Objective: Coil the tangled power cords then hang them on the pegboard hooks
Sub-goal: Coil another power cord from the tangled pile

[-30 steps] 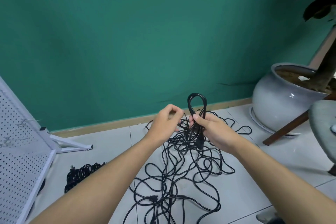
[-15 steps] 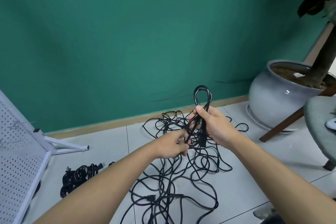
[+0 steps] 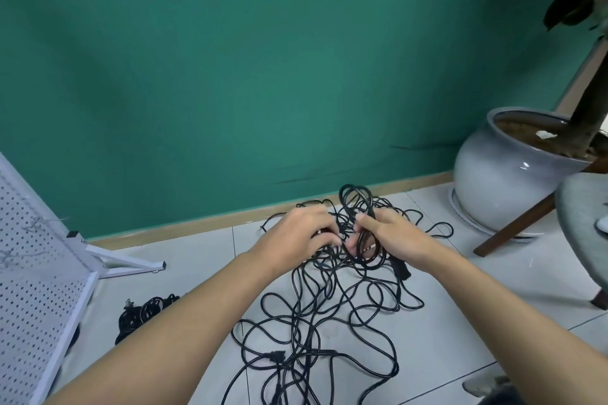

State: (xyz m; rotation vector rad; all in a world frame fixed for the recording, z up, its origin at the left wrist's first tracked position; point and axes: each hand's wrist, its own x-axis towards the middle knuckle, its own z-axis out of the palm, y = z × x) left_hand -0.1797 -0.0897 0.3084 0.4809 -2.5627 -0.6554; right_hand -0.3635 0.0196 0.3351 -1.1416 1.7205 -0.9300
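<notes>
A tangle of black power cords (image 3: 316, 316) sprawls over the tiled floor in front of me. My right hand (image 3: 391, 237) grips a small coil of black cord (image 3: 357, 204) whose loops stick up above the fingers and hang below them; a black plug (image 3: 403, 268) dangles under the wrist. My left hand (image 3: 299, 233) is just left of the coil, fingers curled round a strand of the same cord. A white pegboard (image 3: 29, 279) with thin wire hooks leans at the far left. A finished black cord bundle (image 3: 144, 312) lies on the floor beside it.
A large grey plant pot (image 3: 506, 177) stands at the right against the green wall, with a brown wooden leg (image 3: 523, 223) slanting in front. A grey chair seat (image 3: 582, 223) fills the right edge. The pegboard's white foot (image 3: 131, 265) juts out onto the floor.
My left hand has come up from below to meet the right hand, bringing another loop of cord to the coil. The coil has more loops, and both hands sit lower in view.
</notes>
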